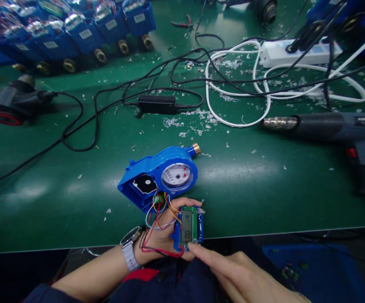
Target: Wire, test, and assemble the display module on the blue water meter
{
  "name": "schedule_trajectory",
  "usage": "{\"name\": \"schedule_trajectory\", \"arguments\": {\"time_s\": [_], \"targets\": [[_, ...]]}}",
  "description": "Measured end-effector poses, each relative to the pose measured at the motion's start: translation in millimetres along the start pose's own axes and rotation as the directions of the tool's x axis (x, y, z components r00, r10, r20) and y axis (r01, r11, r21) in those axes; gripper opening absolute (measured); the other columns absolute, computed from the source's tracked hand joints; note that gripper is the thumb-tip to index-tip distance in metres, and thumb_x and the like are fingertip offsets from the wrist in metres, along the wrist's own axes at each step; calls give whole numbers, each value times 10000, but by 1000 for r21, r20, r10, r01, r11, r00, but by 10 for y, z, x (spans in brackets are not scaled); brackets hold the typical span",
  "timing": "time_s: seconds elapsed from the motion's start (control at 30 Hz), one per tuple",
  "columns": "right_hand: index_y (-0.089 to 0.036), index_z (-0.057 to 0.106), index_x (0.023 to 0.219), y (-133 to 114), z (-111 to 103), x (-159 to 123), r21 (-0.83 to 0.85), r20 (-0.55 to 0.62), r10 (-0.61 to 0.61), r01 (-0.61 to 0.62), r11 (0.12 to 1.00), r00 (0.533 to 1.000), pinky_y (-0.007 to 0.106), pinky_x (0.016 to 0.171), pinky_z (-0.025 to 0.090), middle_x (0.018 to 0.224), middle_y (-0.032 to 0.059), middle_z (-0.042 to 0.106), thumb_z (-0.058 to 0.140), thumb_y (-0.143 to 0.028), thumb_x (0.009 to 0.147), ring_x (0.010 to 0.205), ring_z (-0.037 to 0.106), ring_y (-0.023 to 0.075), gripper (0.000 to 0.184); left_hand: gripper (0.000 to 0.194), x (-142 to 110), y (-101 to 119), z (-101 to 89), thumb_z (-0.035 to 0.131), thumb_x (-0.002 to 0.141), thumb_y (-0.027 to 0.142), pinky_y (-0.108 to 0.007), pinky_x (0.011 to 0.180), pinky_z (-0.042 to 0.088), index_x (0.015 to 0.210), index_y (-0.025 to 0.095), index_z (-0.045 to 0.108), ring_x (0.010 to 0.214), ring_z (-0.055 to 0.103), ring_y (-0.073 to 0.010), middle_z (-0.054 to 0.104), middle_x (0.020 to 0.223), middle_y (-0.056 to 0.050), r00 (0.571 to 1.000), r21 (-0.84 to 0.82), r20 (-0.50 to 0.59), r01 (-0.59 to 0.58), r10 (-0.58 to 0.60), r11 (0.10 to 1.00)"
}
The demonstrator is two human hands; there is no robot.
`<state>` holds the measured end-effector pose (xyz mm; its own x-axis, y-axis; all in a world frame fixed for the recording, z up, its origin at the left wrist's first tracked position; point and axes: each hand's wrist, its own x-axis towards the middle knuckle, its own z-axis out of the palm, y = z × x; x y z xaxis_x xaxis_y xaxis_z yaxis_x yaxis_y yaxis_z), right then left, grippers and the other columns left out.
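At 6 o'clock, by glossy green tabletop edge: left hand holds display module, boxy blue plastic, grey LCD showing digits. Right hand: index on its near end, grip can't tell. Thin wires to rounded blue meter, brass stub, 11 o'clock from module.

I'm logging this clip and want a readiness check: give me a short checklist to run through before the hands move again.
1. Display module supported by the left hand: ok.
2. Right hand index fingertip at the module's near edge: ok; pressing force, cannot tell.
3. Characters showing on the screen: ok.
4. Wires firmly joined at both ends: cannot tell.
5. Side compartment of the blue meter covered: not ok, open.
6. Heat gun switched off: cannot tell.
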<state>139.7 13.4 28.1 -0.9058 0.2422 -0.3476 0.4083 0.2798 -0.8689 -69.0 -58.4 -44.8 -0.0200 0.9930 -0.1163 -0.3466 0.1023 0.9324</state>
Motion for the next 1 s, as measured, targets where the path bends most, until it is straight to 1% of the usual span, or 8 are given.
{"name": "schedule_trajectory", "arguments": {"time_s": [0.13, 0.27, 0.5, 0.6, 0.7, 0.8, 0.9, 1.0], "targets": [[-278, 437, 1455, -22, -26, 38, -3, 4, 23, -23, 1000, 1000, 186, 612, 475, 827, 5, 689, 368, -118, 907, 623, 578, 125, 575, 821, -7, -31, 42, 936, 471, 371, -412, 938, 495, 1202, 265, 578, 1068, 641, -292, 635, 1221, -80, 997, -54, -54, 56, -59, 997], [-201, 445, 1421, -39, -123, 54, -1, 45, 126, -126, 992, 991, 240, 666, 488, 799, 36, 650, 376, -137, 906, 665, 594, 154, 523, 794, -39, -39, 9, 913, 526, 350, -432, 968, 491, 1232, 255, 562, 1128, 612, -307, 599, 1289, -100, 997, 3, -54, 59, -59, 998], [-193, 586, 1004, -67, -304, -107, 233, -78, 179, -157, 960, 981, 228, 733, 534, 891, 45, 647, 373, -188, 946, 813, 633, 149, 220, 826, -44, -15, -31, 906, 551, 319, -424, 948, 509, 1281, 254, 526, 1121, 617, -306, 584, 1301, -114, 999, 73, 3, 50, -50, 996], [-248, 576, 1229, 29, -319, -208, 28, -80, 40, -38, 999, 996, 216, 767, 548, 1010, 22, 688, 381, -140, 944, 886, 670, 147, 362, 822, -36, -38, -25, 901, 555, 335, -442, 978, 495, 1282, 252, 526, 1128, 614, -311, 579, 1311, -117, 999, 68, 3, 45, -46, 997], [-247, 449, 1374, 112, -322, -284, -319, -123, -31, -10, 948, 992, 237, 716, 576, 1123, 37, 678, 376, -99, 938, 864, 696, 164, 466, 829, -36, -71, -27, 905, 542, 350, -440, 973, 501, 1276, 260, 531, 1113, 622, -308, 584, 1310, -109, 999, 45, -4, 46, -45, 998], [-168, 507, 1212, 101, -360, -287, -570, -137, -143, 40, 821, 980, 284, 640, 577, 1098, 105, 663, 381, -38, 850, 782, 695, 206, 404, 817, -37, -86, -33, 902, 548, 351, -431, 962, 508, 1272, 251, 537, 1112, 622, -306, 594, 1298, -108, 999, 27, -13, 50, -50, 998], [-195, 530, 961, 14, -443, -209, -615, -74, -180, 97, 782, 981, 245, 497, 501, 913, 68, 641, 359, 34, 734, 607, 632, 170, 365, 796, -32, -75, -30, 893, 565, 349, -420, 951, 512, 1272, 249, 539, 1107, 625, -301, 600, 1289, -104, 999, 27, -8, 41, -41, 999], [-211, 505, 963, -78, -526, -113, -653, -94, -276, 150, 742, 956, 241, 462, 445, 820, 27, 619, 338, 56, 673, 578, 598, 164, 428, 808, -23, -44, -13, 897, 559, 331, -408, 954, 507, 1279, 268, 534, 1088, 635, -288, 600, 1284, -88, 1000, 52, -2, 18, -18, 999]]}}
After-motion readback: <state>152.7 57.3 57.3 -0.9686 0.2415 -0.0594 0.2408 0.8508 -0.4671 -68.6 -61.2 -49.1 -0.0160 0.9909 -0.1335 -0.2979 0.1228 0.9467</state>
